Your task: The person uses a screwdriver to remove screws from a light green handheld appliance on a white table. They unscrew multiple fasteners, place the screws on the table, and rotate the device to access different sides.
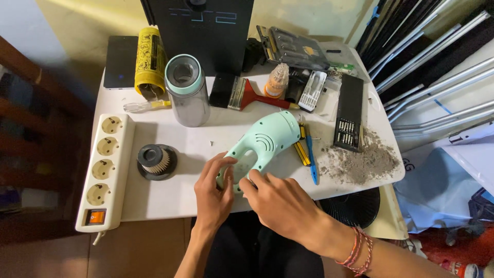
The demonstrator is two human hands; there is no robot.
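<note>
A mint-green handheld vacuum body (267, 140) lies on the white table (170, 198), its handle end toward me. My left hand (213, 193) grips the handle end from the left, fingers curled around it. My right hand (280, 203) rests on the same end from the right, fingertips pressing the handle. A round black filter with a pleated core (156, 161) stands to the left. The vacuum's clear dust cup with a mint rim (186, 90) stands upright behind it.
A white power strip (103, 172) lies along the left edge. A pile of grey dust (360, 159) sits at the right, beside a black bit set (349, 113). Blue and yellow tools (307, 152), a red scraper (257, 98), a yellow can (149, 59) and a black console (206, 25) crowd the back.
</note>
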